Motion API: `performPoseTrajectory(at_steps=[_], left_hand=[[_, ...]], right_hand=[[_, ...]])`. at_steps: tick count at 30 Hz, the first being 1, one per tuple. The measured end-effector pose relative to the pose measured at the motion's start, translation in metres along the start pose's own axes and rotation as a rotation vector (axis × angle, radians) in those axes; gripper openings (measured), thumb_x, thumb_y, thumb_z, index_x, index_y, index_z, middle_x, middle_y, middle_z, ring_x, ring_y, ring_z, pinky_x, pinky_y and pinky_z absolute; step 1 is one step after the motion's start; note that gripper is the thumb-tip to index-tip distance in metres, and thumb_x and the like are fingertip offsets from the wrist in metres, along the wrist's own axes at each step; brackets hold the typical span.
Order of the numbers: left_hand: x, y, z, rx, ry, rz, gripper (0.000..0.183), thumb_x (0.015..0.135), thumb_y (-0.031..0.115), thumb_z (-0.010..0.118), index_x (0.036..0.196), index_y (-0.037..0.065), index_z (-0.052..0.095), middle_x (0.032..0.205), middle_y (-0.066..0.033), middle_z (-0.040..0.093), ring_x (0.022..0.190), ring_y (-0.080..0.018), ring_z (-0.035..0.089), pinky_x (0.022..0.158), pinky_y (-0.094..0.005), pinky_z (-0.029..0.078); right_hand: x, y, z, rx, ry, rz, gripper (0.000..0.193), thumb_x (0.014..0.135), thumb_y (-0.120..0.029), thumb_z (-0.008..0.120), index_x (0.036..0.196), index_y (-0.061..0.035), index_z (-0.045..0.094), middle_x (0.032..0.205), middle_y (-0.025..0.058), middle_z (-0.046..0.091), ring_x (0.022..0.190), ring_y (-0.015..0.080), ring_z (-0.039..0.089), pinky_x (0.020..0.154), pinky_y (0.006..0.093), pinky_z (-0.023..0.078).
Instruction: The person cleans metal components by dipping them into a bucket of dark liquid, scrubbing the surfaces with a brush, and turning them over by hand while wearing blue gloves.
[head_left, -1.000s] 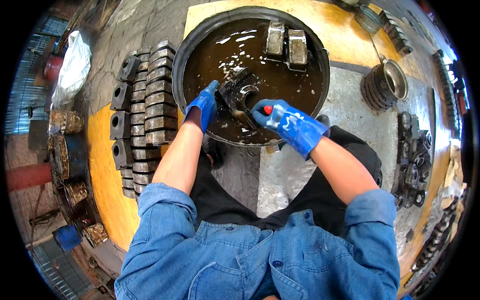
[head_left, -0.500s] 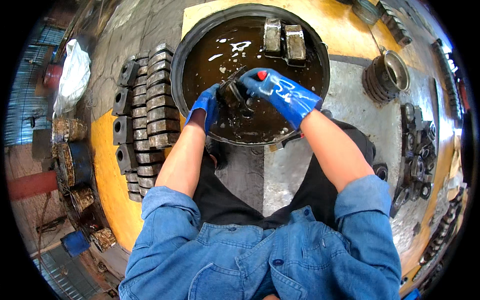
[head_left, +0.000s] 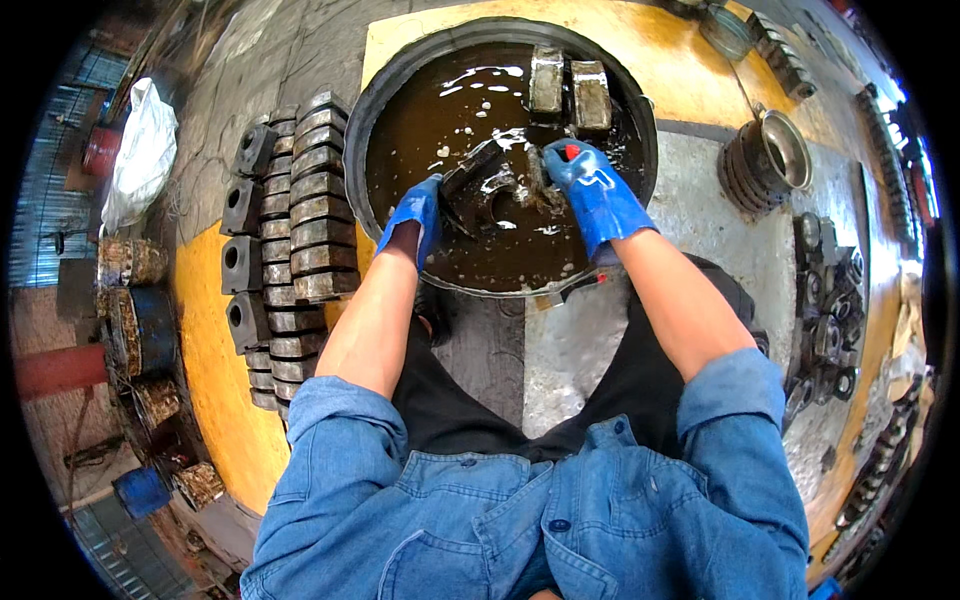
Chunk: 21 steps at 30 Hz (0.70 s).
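Blue rubber gloves cover both my hands over a round black tub [head_left: 355, 170] of murky brown liquid. My left hand [head_left: 416, 212] grips a dark, wet metal part [head_left: 470, 170] by its left side, just above the liquid. On the right, my right hand [head_left: 592, 190] is closed around a brush-like tool with a red end [head_left: 572, 152]. Its ragged, wet working end [head_left: 542, 182] hangs at the liquid, apart from the part. Two blocky metal pieces [head_left: 590, 95] stand partly out of the liquid at the tub's far right.
Rows of stacked metal blocks [head_left: 322, 215] and dark holed blocks [head_left: 240, 265] line the left. Right of the tub stand a metal cylinder [head_left: 785, 150] and a pile of dark round parts [head_left: 828, 320]. A red-tipped tool [head_left: 575, 290] lies by the tub's near rim.
My right hand has moved right with the brush-like tool, away from the metal part. The part is now more exposed in my left hand, which has barely moved. The liquid is rippling.
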<state>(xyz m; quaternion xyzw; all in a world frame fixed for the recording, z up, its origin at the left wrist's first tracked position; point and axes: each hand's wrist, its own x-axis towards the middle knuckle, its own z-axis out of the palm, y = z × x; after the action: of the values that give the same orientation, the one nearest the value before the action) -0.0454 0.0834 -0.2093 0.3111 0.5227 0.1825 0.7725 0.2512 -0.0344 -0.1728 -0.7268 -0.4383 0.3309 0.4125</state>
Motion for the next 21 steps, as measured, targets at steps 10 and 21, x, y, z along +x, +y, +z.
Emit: performPoseTrajectory(at_steps=[10,21], left_hand=[[-0.055,0.020,0.029,1.385,0.065,0.667,0.024,0.100,0.006,0.059,0.118,0.003,0.074,0.113,-0.0205,0.078,0.104,-0.0228,0.073,0.087,-0.0393,0.055],[-0.042,0.017,0.019,1.340,0.080,0.601,0.025,0.101,0.010,0.058,0.120,0.002,0.073,0.115,-0.0189,0.078,0.103,-0.0243,0.073,0.086,-0.0421,0.055]], right_hand=[[-0.038,-0.047,0.036,-0.367,0.023,-0.466,0.020,0.090,-0.023,0.077,0.107,-0.0150,0.081,0.103,0.0150,0.079,0.096,0.0371,0.075,0.087,0.0434,0.062],[-0.098,-0.090,0.035,-0.808,-0.797,-0.596,0.025,0.088,-0.020,0.069,0.112,-0.0167,0.073,0.103,0.0147,0.076,0.098,0.0373,0.075,0.080,0.0492,0.061]])
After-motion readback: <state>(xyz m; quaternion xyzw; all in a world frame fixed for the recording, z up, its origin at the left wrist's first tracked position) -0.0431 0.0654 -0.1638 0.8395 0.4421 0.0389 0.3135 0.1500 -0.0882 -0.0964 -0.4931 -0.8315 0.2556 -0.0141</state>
